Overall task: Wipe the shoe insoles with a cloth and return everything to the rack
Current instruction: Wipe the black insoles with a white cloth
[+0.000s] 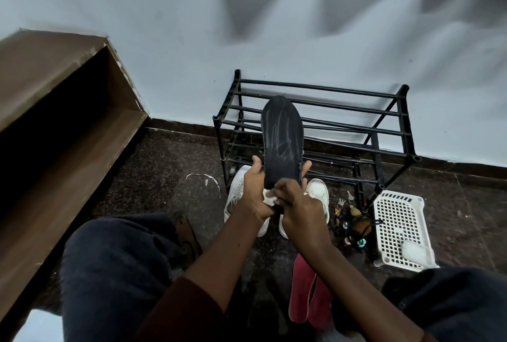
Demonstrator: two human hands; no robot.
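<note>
My left hand [253, 190] grips the black insole [282, 136] near its heel end, holding it upright with the toe pointing away from me, in front of the black rack [409, 130]. My right hand [300, 204] pinches a white cloth [268, 196] against the insole's lower part. Under both hands, white sneakers [236, 193] stand on the floor [164, 171]. Two red insoles [304, 292] lie beneath my right forearm, with a white basket [397, 226] off to its right.

Can't see heel end of black insole [282, 138] behind right hand [299, 206], get only a scrap of cloth [269, 196] under it, can't ID small clutter [354, 222] by basket [395, 221].
</note>
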